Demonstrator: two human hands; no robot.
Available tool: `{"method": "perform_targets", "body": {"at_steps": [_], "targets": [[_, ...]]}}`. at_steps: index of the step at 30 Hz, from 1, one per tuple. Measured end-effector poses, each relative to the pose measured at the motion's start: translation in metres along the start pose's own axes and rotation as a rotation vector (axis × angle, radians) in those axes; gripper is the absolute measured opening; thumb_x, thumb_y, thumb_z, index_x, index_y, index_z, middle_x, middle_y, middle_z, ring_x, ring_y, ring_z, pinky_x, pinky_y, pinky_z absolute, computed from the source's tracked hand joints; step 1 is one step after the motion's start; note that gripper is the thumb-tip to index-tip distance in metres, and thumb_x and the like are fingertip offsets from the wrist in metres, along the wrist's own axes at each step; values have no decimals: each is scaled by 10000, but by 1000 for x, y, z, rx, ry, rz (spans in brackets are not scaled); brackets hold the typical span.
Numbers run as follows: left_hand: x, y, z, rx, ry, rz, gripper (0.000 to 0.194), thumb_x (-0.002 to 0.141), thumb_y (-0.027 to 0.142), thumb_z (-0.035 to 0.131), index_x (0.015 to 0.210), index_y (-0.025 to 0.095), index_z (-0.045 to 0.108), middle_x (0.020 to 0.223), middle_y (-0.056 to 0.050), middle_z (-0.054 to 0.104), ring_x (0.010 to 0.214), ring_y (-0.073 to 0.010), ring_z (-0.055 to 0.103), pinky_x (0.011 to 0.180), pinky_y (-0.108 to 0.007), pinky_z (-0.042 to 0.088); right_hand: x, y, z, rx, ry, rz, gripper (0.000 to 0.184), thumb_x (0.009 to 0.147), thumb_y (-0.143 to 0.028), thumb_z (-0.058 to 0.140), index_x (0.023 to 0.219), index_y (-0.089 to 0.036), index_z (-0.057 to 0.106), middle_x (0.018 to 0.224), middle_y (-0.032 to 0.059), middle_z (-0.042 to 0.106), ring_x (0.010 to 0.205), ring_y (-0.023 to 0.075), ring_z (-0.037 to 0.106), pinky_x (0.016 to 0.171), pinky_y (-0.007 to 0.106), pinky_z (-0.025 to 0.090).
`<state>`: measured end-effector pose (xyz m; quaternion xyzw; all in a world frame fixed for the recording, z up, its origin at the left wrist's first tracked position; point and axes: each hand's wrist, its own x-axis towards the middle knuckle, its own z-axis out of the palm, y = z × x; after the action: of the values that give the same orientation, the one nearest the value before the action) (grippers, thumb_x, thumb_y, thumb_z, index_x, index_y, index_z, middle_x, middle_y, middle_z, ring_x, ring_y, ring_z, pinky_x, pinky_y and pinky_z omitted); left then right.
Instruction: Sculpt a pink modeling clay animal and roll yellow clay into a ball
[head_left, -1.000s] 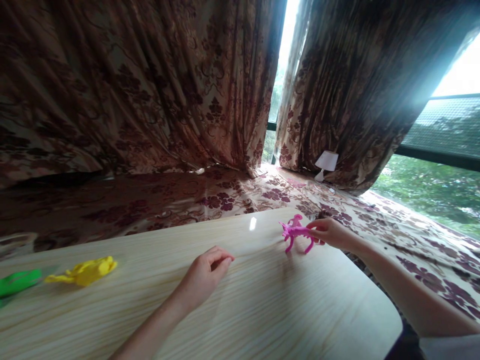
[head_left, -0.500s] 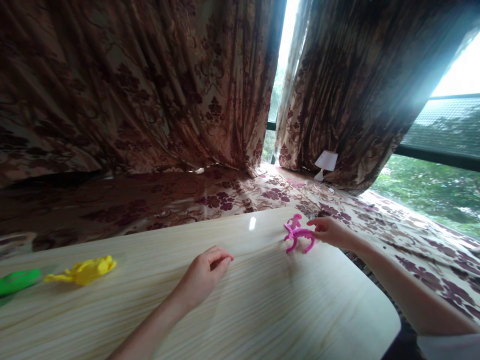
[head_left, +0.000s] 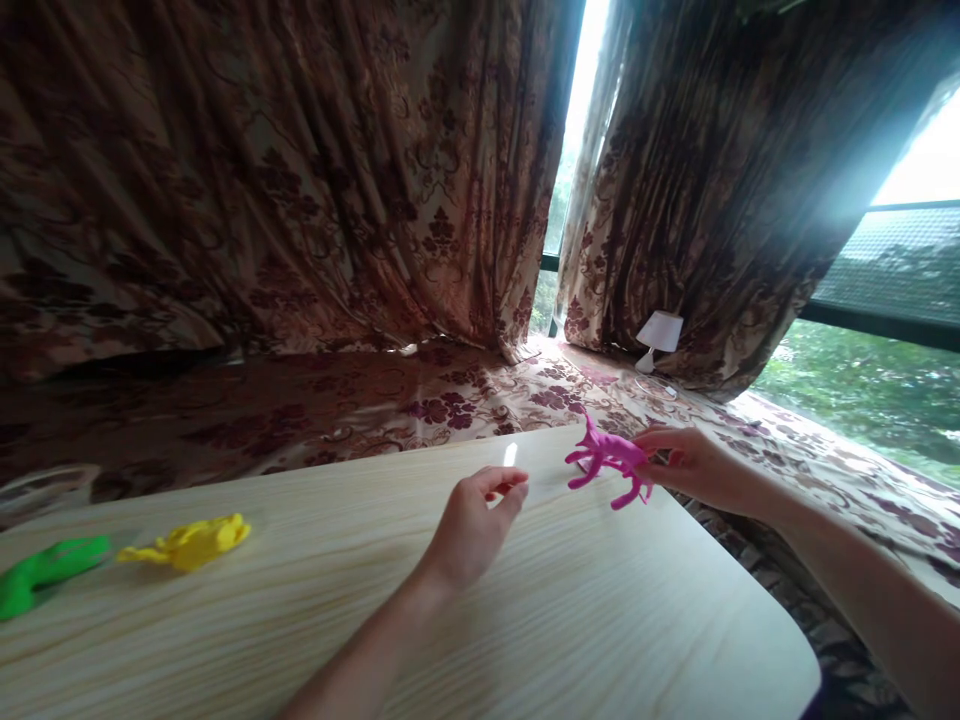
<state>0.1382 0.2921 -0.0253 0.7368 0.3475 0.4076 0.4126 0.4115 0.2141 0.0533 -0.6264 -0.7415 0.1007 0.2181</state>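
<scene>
A pink four-legged toy animal is tilted over the far right part of the table, with my right hand closed on its right end. Its legs point down and to the left; thin pink bits behind it are partly hidden. My left hand is to the left of the toy, apart from it. The fingers there are curled in, thumb near the index finger, and nothing shows between them. Farther left, a yellow toy figure lies on the table, and beside it a green toy figure, both a little blurred.
The pale wood-grain table has a rounded right corner. Beyond it, floral cloth covers the surface up to heavy patterned curtains. A small white lamp stands at the back right, near the window.
My right hand has lifted and turned the pink toy animal, moving slightly right. My left hand has moved right and away from me, closer to the toy. The view has shifted slightly.
</scene>
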Motion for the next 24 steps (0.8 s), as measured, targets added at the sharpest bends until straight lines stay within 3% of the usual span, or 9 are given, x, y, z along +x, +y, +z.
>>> {"method": "perform_targets", "body": {"at_steps": [3, 7, 11, 18, 21, 24], "targets": [[-1, 28, 12, 15, 81, 167, 239, 863, 352, 479, 920, 188, 644, 929, -36, 661, 891, -161, 590, 840, -298, 441, -2, -24, -8, 64, -24, 19, 269, 842, -378, 536, 1004, -212, 672, 723, -4, 621, 572, 110, 498, 448, 203, 321], [-6, 47, 17, 264, 257, 394, 266, 793, 332, 598, 1018, 190, 621, 1001, -55, 612, 965, -203, 535, 888, -363, 402, 0, -37, -5, 121, -32, 43, 269, 852, -365, 532, 1019, -201, 666, 713, 4, 628, 609, 122, 519, 482, 208, 351], [-1, 47, 19, 416, 320, 418, 239, 804, 234, 577, 1037, 209, 623, 969, -46, 598, 928, -200, 526, 844, -367, 403, 3, -43, -4, 135, -32, 32, 251, 850, -381, 534, 969, -210, 673, 738, 7, 647, 632, 133, 543, 508, 217, 378], [3, 45, 16, 342, 298, 354, 102, 831, 242, 541, 861, 196, 627, 779, -10, 609, 764, -165, 537, 765, -329, 426, 9, -56, -4, 99, -45, 12, 205, 847, -352, 534, 892, -217, 681, 702, -8, 646, 610, 120, 536, 504, 210, 379], [-2, 47, 12, 333, 291, 312, 245, 811, 350, 574, 1004, 199, 585, 812, -14, 599, 741, -166, 537, 724, -328, 442, 12, -57, -5, 108, -34, 8, 189, 845, -333, 533, 873, -208, 673, 694, -8, 636, 611, 120, 535, 500, 208, 382], [-11, 54, 10, 417, 321, 417, 322, 799, 392, 580, 1049, 190, 565, 898, -44, 592, 807, -189, 538, 752, -354, 443, 15, -56, -5, 108, -6, 4, 178, 837, -319, 542, 831, -193, 667, 671, -7, 624, 606, 122, 532, 491, 207, 383]]}}
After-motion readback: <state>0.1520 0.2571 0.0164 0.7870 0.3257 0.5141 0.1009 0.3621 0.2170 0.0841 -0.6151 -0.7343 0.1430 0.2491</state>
